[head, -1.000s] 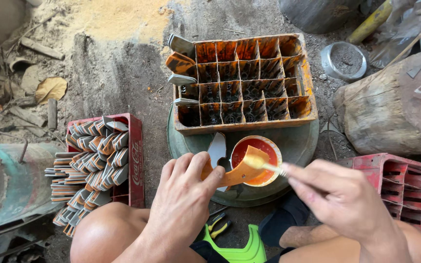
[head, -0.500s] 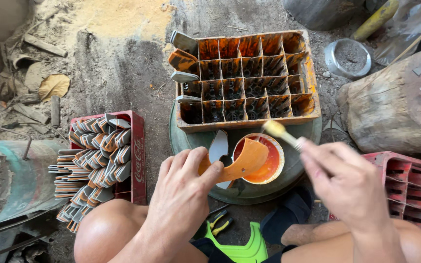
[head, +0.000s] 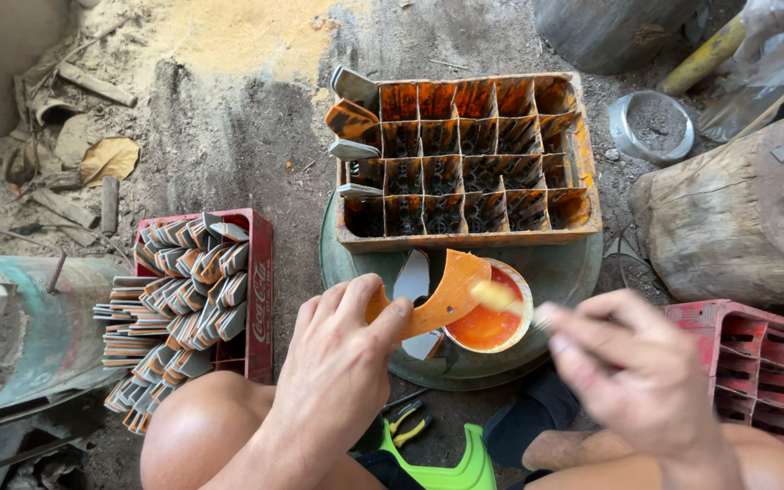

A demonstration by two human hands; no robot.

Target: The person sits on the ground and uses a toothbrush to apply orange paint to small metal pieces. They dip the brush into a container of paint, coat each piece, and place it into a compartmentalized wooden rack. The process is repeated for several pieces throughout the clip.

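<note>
Orange-coated curved piece (head: 442, 295) in left hand (head: 342, 363)

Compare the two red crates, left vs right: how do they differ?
The left red crate is packed with stacked grey-and-orange curved pieces that spill over its side; the right red crate shows bare divider cells. The left one is almost wholly in view, while the right one is cut by the frame edge. Both are red plastic and sit on the dirt floor.
</note>
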